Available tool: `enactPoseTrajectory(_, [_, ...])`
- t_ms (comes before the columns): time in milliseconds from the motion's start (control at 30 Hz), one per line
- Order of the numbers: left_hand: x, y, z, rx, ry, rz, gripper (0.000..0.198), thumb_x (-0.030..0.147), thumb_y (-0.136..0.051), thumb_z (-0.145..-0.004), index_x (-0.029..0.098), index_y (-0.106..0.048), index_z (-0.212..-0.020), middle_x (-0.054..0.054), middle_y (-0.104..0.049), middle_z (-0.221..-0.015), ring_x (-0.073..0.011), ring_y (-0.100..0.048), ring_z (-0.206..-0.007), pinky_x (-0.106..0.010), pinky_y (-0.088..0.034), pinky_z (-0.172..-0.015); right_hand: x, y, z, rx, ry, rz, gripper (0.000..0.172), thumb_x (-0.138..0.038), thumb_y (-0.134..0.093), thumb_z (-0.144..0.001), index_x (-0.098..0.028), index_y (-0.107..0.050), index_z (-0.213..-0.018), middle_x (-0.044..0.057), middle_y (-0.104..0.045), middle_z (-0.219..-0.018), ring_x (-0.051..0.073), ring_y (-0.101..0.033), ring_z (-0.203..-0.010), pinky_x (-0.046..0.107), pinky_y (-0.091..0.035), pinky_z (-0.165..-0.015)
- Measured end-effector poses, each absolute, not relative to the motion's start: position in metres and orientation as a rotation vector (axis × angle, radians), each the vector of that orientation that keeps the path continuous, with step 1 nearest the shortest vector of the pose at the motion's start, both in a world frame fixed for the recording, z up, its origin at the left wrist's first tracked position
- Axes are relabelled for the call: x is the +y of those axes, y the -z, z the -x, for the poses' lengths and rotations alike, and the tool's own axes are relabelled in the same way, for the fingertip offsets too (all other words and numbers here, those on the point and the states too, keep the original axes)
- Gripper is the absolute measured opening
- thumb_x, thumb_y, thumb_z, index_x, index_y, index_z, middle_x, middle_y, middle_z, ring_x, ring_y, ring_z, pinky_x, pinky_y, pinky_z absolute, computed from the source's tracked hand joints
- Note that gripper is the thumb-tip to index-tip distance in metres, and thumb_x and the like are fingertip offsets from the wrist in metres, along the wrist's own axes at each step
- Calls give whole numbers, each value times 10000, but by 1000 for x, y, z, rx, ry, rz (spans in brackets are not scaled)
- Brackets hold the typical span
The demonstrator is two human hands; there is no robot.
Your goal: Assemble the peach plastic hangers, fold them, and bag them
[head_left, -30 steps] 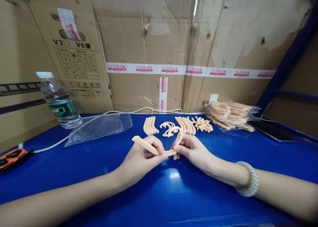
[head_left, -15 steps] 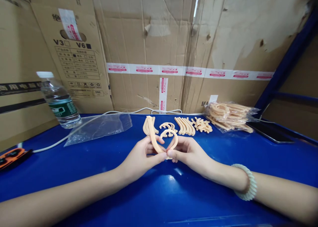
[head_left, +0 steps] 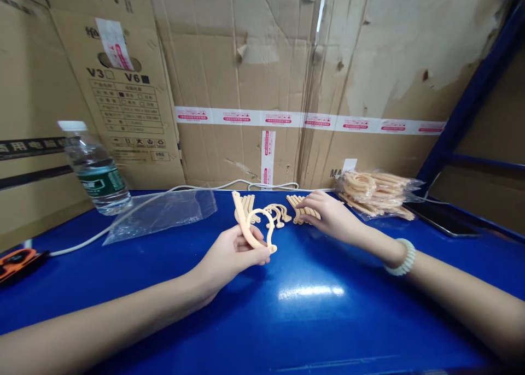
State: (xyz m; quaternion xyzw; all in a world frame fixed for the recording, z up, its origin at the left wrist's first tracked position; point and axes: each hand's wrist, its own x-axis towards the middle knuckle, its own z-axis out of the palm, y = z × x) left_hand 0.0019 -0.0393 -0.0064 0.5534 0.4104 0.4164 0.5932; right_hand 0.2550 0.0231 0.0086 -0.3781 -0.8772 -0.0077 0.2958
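- Head view: left hand (head_left: 241,250), thumb and fingers closed on a long strip (head_left: 241,219) with a curved piece (head_left: 271,226), both raised above the blue table (head_left: 229,326); the two meet near the thumb tip, but whether they are fastened cannot be told.
- Right hand (head_left: 330,216): thumb and fingers parted and bent over the right-hand row of strips (head_left: 294,204); nothing shows clamped between them, and contact cannot be told.
- Done, as judged: one strip and one curved piece brought together.
- Remaining: the left-hand row of strips (head_left: 248,203) and loose curved pieces (head_left: 282,210) lie unjoined; no completed assembly shows, suggesting an early stage.
- Far right: bagged pieces (head_left: 379,188) beside a phone (head_left: 445,217).
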Motion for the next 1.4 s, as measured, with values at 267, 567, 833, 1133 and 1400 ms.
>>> enactPoseTrajectory(267, [-38, 7, 1, 962, -924, -1326, 223, 247, -793, -687, 132, -664, -827, -10, -692, -724, -110, -615, -702, -212, -478, -693, 38, 14, -256, -2556, 306, 958, 163, -197, -527, -941, -172, -685, -971, 112, -642, -1046, 256, -560, -997, 422, -472, -867])
enactPoseTrajectory(567, [-36, 9, 3, 935, -937, -1244, 227, 225, -817, -662, 128, -702, -832, -19, -667, -790, -111, -603, -762, -211, -486, -745, 29, 0, -251, -2070, -234, 948, 168, -302, -523, -932, -186, -643, -926, 59, -668, -821, 196, -641, -747, 324, -498, -693])
enactPoseTrajectory(833, [-34, 10, 3, 920, -981, -1202, 231, 204, -827, -627, 136, -700, -807, -20, -674, -800, -117, -612, -766, -222, -488, -751, -14, -14, -219, -1492, -1036, 737, 267, -417, -672, -842, -169, -662, -940, 83, -694, -1003, 175, -684, -804, 323, -542, -758])
enactPoseTrajectory(1133, [-34, 14, 3, 885, -988, -1336, 173, 187, -770, -648, 138, -672, -783, -5, -666, -721, -109, -583, -690, -222, -446, -686, -43, 3, -198, -1261, -1391, 821, 390, -254, -832, -661, -218, -657, -1008, 25, -617, -1096, 113, -647, -749, 287, -516, -758])
enactPoseTrajectory(1400, [-33, 16, 4, 876, -958, -1379, 150, 185, -744, -661, 149, -653, -776, 8, -665, -713, -114, -579, -688, -240, -437, -705, -44, 1, -195, -1135, -1511, 802, 706, -172, -868, -571, -217, -545, -1198, -14, -639, -845, 154, -670, -758, 327, -520, -814])
